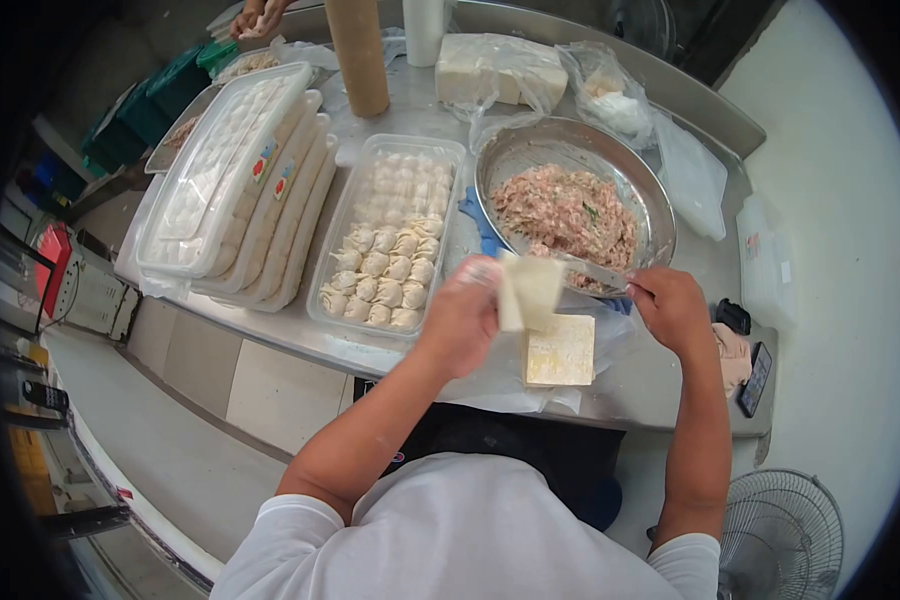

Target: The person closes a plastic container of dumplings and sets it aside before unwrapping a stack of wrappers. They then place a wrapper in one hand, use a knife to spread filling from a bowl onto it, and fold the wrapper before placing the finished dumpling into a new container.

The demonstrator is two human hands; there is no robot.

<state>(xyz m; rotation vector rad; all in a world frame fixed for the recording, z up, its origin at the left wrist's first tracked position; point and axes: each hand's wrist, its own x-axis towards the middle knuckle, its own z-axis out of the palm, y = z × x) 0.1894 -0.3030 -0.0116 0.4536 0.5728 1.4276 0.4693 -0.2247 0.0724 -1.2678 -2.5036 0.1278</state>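
My left hand (467,312) is closed on a pale square dumpling wrapper (532,292), blurred by motion; a second sheet may be with it. Just below lies a stack of square yellowish wrappers (559,352) dusted with flour. In my right hand (672,308) is the end of a flat metal spatula (598,273), its blade pointing left along the near rim of a steel bowl (658,200). Minced meat filling (565,212) with green flecks is heaped in that bowl. Left of it, a clear plastic tray (454,152) holds rows of folded dumplings (378,270).
Lidded plastic trays (220,190) full of dumplings are stacked at the left. A brown cardboard roll (358,60) and a bagged white block (500,68) stand behind. A phone (755,380) lies at the right edge. Another person's hands (258,18) show at top left.
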